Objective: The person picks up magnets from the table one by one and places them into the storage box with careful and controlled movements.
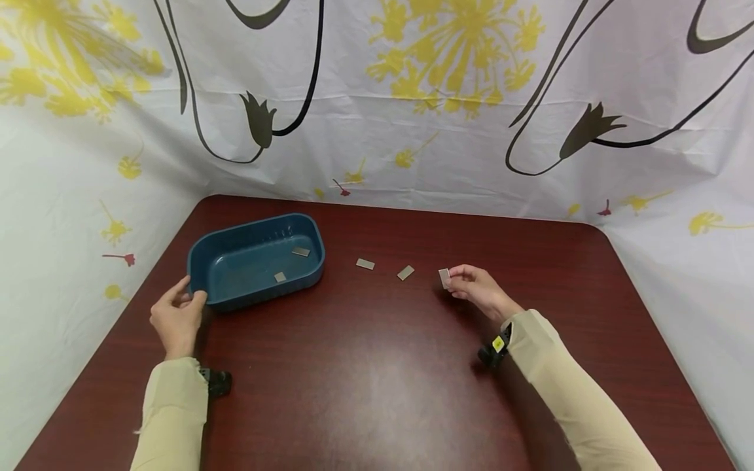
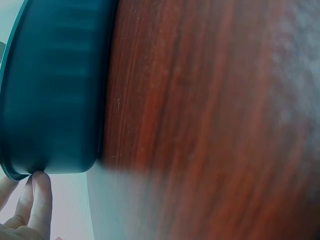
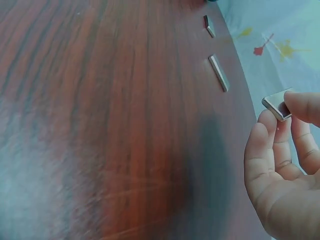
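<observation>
My left hand [image 1: 178,317] holds the near left corner of a dark blue plastic bin [image 1: 259,299], thumb and fingers at its rim. In the left wrist view, fingertips [image 2: 41,195] touch under the rim of the bin [image 2: 55,100]. Over the table at right, my right hand [image 1: 478,290] pinches a small flat silver rectangular block [image 1: 444,279] between thumb and fingers. That block [image 3: 276,106] looks shiny in the right wrist view. Two similar blocks lie on the table, one [image 1: 365,263] beside the bin, another [image 1: 405,273] farther right. Inside the bin lie two more pieces, one [image 1: 301,251] near the right end, one [image 1: 279,277] near the front wall.
The dark red wood-grain table [image 1: 330,373] has rounded far corners. A white patterned curtain [image 1: 330,118] hangs behind it and along the sides. Small black cameras sit on the left wrist [image 1: 219,383] and right wrist [image 1: 493,352].
</observation>
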Demonstrator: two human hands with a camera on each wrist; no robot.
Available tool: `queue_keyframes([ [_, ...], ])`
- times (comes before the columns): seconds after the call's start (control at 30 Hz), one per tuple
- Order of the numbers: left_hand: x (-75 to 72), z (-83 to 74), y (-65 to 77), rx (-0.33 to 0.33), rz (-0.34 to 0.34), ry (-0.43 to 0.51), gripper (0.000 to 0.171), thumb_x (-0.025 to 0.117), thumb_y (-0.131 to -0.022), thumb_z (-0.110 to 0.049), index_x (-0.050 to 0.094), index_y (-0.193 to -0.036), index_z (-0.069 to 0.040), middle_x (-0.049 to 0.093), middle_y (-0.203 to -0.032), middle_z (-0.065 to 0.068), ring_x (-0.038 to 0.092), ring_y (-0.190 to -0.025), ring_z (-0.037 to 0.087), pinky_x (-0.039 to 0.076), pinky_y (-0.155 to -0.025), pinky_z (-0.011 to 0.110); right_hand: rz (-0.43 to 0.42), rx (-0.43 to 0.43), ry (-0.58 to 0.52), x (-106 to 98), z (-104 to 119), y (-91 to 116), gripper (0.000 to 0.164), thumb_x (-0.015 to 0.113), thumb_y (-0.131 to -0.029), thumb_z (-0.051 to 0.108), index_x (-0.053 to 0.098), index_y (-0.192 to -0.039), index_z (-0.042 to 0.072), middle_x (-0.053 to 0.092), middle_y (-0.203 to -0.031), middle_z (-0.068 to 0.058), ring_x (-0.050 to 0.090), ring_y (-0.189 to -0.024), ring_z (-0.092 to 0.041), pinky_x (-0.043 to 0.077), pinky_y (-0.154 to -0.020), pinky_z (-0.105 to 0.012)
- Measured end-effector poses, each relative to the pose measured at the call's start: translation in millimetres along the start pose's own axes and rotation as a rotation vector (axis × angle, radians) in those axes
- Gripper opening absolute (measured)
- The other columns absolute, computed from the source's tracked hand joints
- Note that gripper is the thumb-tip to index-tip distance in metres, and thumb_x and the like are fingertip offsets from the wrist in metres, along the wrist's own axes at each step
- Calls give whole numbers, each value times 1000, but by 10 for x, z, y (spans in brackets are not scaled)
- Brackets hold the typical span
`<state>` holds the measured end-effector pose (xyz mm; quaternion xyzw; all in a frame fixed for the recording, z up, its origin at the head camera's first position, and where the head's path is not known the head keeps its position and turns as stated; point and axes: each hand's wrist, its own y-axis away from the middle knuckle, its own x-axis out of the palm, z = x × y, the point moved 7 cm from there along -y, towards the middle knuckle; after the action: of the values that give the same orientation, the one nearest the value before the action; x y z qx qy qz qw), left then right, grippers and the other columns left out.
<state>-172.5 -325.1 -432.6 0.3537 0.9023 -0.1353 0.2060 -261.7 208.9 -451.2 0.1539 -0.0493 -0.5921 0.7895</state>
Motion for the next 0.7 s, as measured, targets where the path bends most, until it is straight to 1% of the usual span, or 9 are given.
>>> queue_keyframes([
  [0.2, -1, -6, 5, 1, 1, 3, 42, 60, -76, -15, 62, -117, -14, 50, -71, -8, 48, -56, -8, 36, -57, 11, 23, -36, 23, 113, 117, -60, 24, 53, -87, 4, 45, -106, -7, 53, -90, -7, 55, -80, -14, 46, -77, -32],
  [0.37, -1, -9, 5, 1, 6, 2, 42, 59, -75, -14, 62, -118, -14, 50, -71, -7, 48, -56, -8, 36, -57, 11, 42, -45, 47, 230, 186, -70, 24, 53, -86, 3, 45, -107, -8, 54, -91, -8, 56, -79, -14, 46, -80, -38],
  [0.5, -6, -9, 5, 3, -1, 8, 42, 59, -75, -14, 62, -117, -13, 50, -70, -9, 48, -56, -9, 36, -57, 10, 51, -50, 50, 334, 239, -77, 23, 54, -85, 2, 47, -105, -7, 57, -88, -7, 58, -80, -16, 45, -82, -43],
  [0.7, -10, -34, 22, 22, -4, 6, 41, 59, -75, -13, 63, -116, -14, 49, -70, -8, 47, -54, -11, 36, -56, 10, 68, -80, 48, 496, 332, -91, 19, 58, -83, 1, 49, -99, -5, 60, -83, -5, 60, -84, -24, 46, -79, -42],
])
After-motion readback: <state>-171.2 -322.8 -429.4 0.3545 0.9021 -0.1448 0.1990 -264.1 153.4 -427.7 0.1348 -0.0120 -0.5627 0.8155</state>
